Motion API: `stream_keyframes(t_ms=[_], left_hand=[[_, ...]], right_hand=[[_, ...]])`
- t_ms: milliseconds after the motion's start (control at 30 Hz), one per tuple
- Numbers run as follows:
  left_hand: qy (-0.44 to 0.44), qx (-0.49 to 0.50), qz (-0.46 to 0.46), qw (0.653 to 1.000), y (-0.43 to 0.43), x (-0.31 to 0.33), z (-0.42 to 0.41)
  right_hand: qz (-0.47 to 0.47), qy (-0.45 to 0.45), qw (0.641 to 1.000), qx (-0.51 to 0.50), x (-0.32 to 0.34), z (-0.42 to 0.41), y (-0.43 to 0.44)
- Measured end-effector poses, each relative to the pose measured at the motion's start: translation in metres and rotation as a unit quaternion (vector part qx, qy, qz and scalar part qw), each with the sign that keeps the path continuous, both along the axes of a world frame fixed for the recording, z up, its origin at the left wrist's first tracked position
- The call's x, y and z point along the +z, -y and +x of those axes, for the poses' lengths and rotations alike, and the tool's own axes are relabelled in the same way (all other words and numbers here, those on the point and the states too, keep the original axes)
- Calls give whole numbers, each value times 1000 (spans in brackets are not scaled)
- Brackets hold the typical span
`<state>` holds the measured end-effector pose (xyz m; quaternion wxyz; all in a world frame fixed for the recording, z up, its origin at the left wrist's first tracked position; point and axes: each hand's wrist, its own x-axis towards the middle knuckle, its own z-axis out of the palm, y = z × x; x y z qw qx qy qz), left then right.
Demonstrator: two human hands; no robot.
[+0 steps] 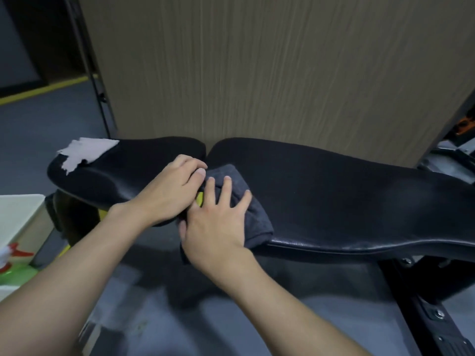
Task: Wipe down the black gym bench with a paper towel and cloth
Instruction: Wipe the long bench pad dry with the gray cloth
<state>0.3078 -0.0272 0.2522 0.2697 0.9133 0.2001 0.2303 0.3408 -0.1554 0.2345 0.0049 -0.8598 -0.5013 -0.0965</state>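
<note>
Dark grey cloth (241, 201) on the near edge of the black bench (347, 191), your right hand (218, 224) flat and open on it, your left hand (169, 194) pinching its corner, torn paper towel (84, 152) on the bench's left pad.

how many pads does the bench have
2. The shorter pad is on the left with a paper towel on its far end; the longer pad runs right, with the cloth under the right hand. Its far right end leaves the frame.
</note>
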Motion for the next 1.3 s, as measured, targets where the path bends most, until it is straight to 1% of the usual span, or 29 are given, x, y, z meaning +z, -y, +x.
stream_keyframes(t_ms=[67,200,300,400,467,567,667,700,767,867,967,1133,1300], left_hand=[[10,3,-15,1000,0,3,-5],[7,-14,-39,999,6,6,-3],[10,-30,-48,998,17,10,9],[-2,-53,-45,998,30,14,25],[-23,-68,-46,996,38,15,36],[-86,-81,-34,992,50,12,49],[-138,-76,17,987,65,11,59],[-140,-78,28,987,68,11,62],[-132,-87,13,987,73,12,67],[-119,-118,-23,986,78,15,79],[-118,-141,-29,983,93,17,95],[-139,-198,18,970,137,20,128],[-180,-220,76,956,181,20,162]], right_hand=[[-8,25,999,34,-4,-6,-2],[33,65,994,79,-16,5,26],[59,67,992,84,-28,17,57],[102,103,986,81,-33,40,92],[111,120,984,67,-35,58,117],[112,112,987,32,-34,66,133],[132,113,984,31,-36,65,130],[138,120,982,39,-37,68,133],[143,136,979,44,-39,77,146],[138,160,977,25,-44,95,171],[142,182,973,9,-48,114,195],[182,190,964,-25,-57,150,237],[227,166,952,-119,-67,194,287]])
